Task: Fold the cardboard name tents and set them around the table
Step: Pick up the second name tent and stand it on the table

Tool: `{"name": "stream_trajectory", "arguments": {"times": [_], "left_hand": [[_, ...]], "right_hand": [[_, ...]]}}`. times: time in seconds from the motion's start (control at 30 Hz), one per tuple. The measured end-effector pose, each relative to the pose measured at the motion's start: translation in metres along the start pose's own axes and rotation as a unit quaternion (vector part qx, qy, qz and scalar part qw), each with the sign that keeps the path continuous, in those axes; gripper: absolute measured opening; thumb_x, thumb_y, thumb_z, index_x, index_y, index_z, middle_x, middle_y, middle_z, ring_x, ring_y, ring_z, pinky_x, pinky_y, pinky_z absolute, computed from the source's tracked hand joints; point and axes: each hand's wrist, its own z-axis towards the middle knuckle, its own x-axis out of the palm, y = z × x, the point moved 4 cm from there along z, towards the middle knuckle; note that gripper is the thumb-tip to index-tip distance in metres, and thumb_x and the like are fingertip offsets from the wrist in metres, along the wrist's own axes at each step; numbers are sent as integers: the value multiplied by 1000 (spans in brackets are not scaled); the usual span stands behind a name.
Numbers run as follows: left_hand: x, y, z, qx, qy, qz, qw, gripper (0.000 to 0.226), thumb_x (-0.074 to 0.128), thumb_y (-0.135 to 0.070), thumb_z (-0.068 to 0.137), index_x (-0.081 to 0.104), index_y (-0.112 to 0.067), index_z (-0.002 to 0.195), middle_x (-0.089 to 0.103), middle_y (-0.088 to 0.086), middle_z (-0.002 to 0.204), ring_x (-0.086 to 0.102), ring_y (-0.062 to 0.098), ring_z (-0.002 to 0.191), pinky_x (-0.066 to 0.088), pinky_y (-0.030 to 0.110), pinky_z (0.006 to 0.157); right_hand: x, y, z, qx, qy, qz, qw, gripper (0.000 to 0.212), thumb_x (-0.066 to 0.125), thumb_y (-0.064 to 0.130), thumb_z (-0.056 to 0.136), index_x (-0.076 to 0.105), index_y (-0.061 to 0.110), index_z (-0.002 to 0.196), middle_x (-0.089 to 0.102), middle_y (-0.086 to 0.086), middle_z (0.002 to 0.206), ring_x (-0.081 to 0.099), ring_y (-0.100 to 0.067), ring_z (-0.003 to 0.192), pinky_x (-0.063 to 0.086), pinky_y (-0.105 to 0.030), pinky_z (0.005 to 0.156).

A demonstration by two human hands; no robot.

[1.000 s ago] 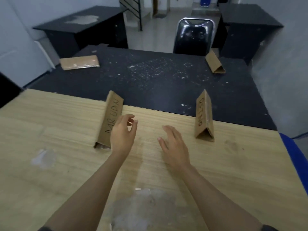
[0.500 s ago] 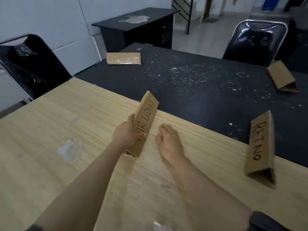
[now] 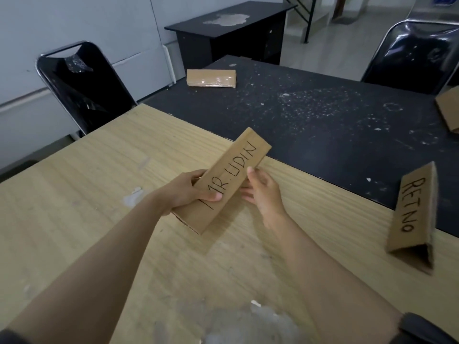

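Observation:
A folded cardboard name tent marked "MR. UDIN" [image 3: 229, 178] is lifted off the light wooden table [image 3: 87, 194]. My left hand [image 3: 188, 191] grips its near left side, thumb on the lettered face. My right hand [image 3: 263, 192] touches its right side, fingers curled under the tent. A second tent marked "RETNO" [image 3: 412, 217] stands folded on the table at the right. On the dark table [image 3: 310, 115] behind lie a flat cardboard piece [image 3: 211, 78] at the far left and another tent [image 3: 449, 110] at the right edge of view.
A black chair [image 3: 82, 85] stands at the left side of the tables, another black chair [image 3: 417, 53] at the far right. A black desk [image 3: 231, 33] stands behind. White patches mark the wooden table near me.
The "MR. UDIN" tent has been lifted from the table and turned flatter. My right hand came off the table onto its side. The view swung left.

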Motion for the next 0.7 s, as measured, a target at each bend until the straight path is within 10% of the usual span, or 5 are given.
{"name": "stream_trajectory", "arguments": {"times": [0.7], "left_hand": [[12,72,-142,15,-1,-59,998,46,42,-56,90,55,-33,128,65,-5,120,59,14,112,45,33,93]], "right_hand": [[45,-33,-130,79,-41,36,995,30,59,38,90,54,15,109,68,-8,106,66,-22,93,56,-39,77]]}}
